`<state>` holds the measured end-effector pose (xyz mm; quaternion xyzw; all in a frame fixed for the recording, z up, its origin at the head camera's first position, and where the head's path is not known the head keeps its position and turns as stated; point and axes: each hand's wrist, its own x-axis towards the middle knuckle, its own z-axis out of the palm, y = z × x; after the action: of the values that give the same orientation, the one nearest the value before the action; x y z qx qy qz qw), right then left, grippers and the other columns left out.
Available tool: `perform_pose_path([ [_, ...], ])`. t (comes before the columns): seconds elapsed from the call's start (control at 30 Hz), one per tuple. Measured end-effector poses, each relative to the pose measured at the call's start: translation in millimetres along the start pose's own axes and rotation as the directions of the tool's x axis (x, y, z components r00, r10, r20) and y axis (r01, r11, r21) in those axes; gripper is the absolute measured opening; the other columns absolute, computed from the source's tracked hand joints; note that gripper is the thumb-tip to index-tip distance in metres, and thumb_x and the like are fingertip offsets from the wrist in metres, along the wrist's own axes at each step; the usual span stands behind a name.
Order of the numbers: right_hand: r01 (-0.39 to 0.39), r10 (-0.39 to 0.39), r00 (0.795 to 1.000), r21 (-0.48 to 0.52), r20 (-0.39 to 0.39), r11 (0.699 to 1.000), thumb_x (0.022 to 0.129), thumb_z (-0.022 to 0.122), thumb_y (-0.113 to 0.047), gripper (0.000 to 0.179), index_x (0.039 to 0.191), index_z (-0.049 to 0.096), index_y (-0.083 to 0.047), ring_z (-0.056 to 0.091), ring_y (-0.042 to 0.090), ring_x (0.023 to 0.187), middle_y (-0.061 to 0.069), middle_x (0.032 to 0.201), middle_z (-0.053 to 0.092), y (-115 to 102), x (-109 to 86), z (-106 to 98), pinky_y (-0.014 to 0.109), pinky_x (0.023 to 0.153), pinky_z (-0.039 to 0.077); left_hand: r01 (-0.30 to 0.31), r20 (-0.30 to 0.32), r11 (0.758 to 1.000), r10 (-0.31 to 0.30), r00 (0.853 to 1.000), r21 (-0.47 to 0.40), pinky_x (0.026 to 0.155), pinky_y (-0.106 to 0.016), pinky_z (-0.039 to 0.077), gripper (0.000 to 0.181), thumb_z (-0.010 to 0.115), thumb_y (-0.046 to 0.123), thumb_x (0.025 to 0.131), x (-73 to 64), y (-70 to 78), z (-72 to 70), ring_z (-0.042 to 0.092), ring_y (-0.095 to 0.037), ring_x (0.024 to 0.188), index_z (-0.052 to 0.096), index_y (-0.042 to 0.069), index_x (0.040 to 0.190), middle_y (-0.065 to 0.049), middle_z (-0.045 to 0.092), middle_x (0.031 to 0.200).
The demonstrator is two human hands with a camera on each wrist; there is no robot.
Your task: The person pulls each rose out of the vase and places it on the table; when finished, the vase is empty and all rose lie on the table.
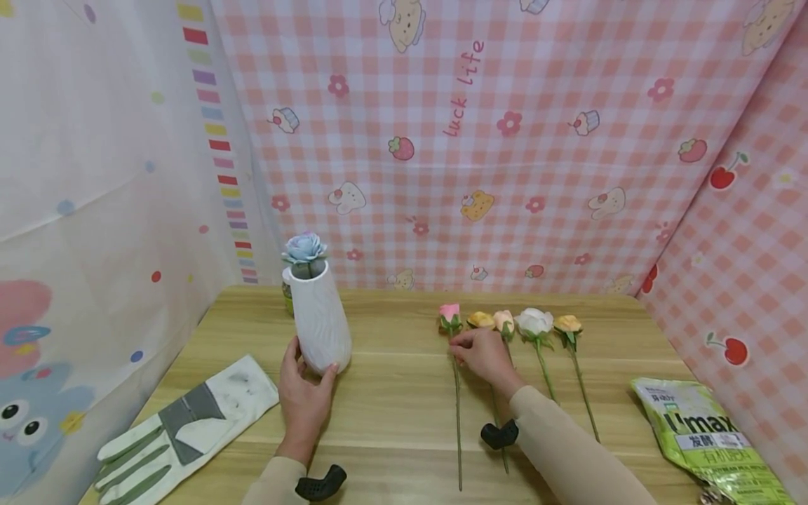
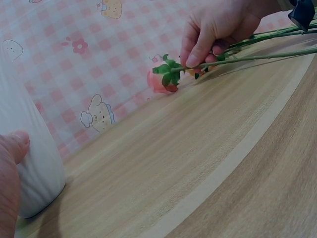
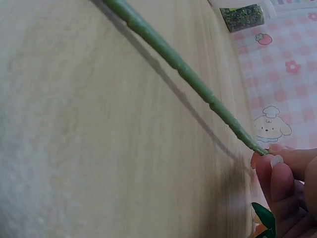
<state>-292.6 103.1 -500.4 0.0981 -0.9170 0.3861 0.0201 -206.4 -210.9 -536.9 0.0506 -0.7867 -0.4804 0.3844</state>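
My left hand [image 1: 306,393] grips the lower part of a white vase [image 1: 320,319], thumb on its near side and fingers round its left side. A pale blue flower [image 1: 304,248] stands in the vase, its head above the mouth. To the right, my right hand [image 1: 486,356] pinches the stem of a pink rose [image 1: 450,314] just below its green leaves, between thumb and fingers. In the right wrist view the green stem [image 3: 183,72] runs up and left from the fingertips, its shadow falling on the wood beside it.
Beside the pink rose lie a white flower [image 1: 535,321], a peach rose [image 1: 504,322] and two yellow-orange ones [image 1: 568,324]. A white-and-grey glove [image 1: 208,414] lies at the left, a green printed bag [image 1: 707,435] at the right. A small jar [image 3: 242,18] stands behind the vase.
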Motion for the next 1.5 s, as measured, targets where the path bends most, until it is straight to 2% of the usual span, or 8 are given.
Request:
perform_pose_path([
  [0.27,0.016,-0.016,1.0,0.009,0.017,1.0,0.084,0.074,-0.012,0.004,0.085,0.078,-0.011,0.058,0.008,0.054,-0.005,0.061,0.064,-0.4,-1.0,0.3,0.023,0.046,0.043,-0.025,-0.011,1.0,0.025,1.0,-0.001,0.091,-0.043,0.05,0.083,0.084,0.007,0.073,-0.8,-1.6,0.2,0.049,-0.029,0.122,0.04,0.001,0.143,-0.019,0.049,0.136],
  [0.53,0.007,-0.008,0.999,0.009,0.034,1.0,0.083,0.076,-0.011,0.004,0.086,0.078,-0.011,0.061,0.008,0.057,-0.003,0.076,0.07,-0.4,-2.3,0.3,0.023,0.049,0.049,-0.026,-0.013,1.0,0.026,1.0,0.003,0.091,-0.043,0.05,0.083,0.084,0.008,0.073,-2.2,-1.4,-0.3,0.049,-0.03,0.122,0.04,0.001,0.143,-0.019,0.049,0.135],
  [0.9,0.009,-0.009,1.0,-0.011,0.018,1.0,0.086,0.072,-0.013,0.007,0.09,0.077,-0.009,0.061,0.009,0.058,-0.004,0.068,0.067,-10.6,-4.3,-11.0,0.024,0.049,0.047,-0.021,-0.007,1.0,0.021,1.0,-0.01,0.093,-0.042,0.049,0.083,0.083,0.007,0.074,-2.2,-1.2,-0.1,0.048,-0.029,0.123,0.039,0.001,0.144,-0.019,0.048,0.136],
  [1.0,0.029,-0.029,1.0,-0.025,0.002,0.999,0.088,0.071,-0.016,0.01,0.093,0.077,-0.01,0.061,0.01,0.06,-0.005,0.072,0.068,-22.3,-4.0,-18.9,0.025,0.052,0.049,-0.019,-0.004,1.0,0.019,1.0,-0.007,0.093,-0.042,0.049,0.083,0.083,0.007,0.074,-2.1,-1.7,0.2,0.048,-0.029,0.123,0.039,0.002,0.144,-0.019,0.048,0.137],
  [1.17,0.069,-0.069,0.998,-0.013,-0.007,0.998,0.089,0.07,-0.027,0.016,0.099,0.076,-0.015,0.063,0.01,0.069,-0.005,0.084,0.071,-55.0,-3.8,-35.4,0.028,0.056,0.053,-0.017,-0.001,1.0,0.017,1.0,-0.005,0.093,-0.042,0.049,0.083,0.083,0.008,0.074,-1.1,-1.8,0.4,0.048,-0.029,0.124,0.039,0.002,0.144,-0.018,0.048,0.137],
  [1.27,0.079,-0.079,0.997,0.044,0.015,0.996,0.09,0.068,-0.034,0.023,0.104,0.075,-0.017,0.064,0.01,0.072,-0.005,0.088,0.071,-77.3,-3.5,-42.7,0.028,0.059,0.054,-0.017,-0.004,1.0,0.017,1.0,-0.002,0.092,-0.042,0.049,0.083,0.083,0.008,0.074,-1.3,-2.3,0.3,0.048,-0.029,0.123,0.039,0.003,0.144,-0.018,0.048,0.137],
  [1.4,0.13,-0.134,0.991,0.127,0.027,0.983,0.092,0.066,-0.035,0.026,0.108,0.074,-0.016,0.064,0.011,0.074,-0.004,0.089,0.071,-109.4,-2.2,-47.8,0.029,0.061,0.055,-0.018,-0.007,1.0,0.018,1.0,-0.004,0.092,-0.043,0.05,0.083,0.083,0.008,0.073,-1.6,-2.7,0.2,0.048,-0.029,0.123,0.039,0.003,0.144,-0.018,0.049,0.136],
  [1.5,0.153,-0.16,0.987,0.175,0.026,0.973,0.091,0.066,-0.036,0.025,0.108,0.073,-0.019,0.064,0.011,0.082,-0.005,0.094,0.07,-137.2,-0.2,-48.2,0.03,0.067,0.055,-0.02,-0.007,1.0,0.02,1.0,-0.007,0.092,-0.043,0.05,0.082,0.083,0.009,0.074,-1.0,-2.3,0.3,0.048,-0.029,0.123,0.04,0.002,0.143,-0.019,0.049,0.136],
])
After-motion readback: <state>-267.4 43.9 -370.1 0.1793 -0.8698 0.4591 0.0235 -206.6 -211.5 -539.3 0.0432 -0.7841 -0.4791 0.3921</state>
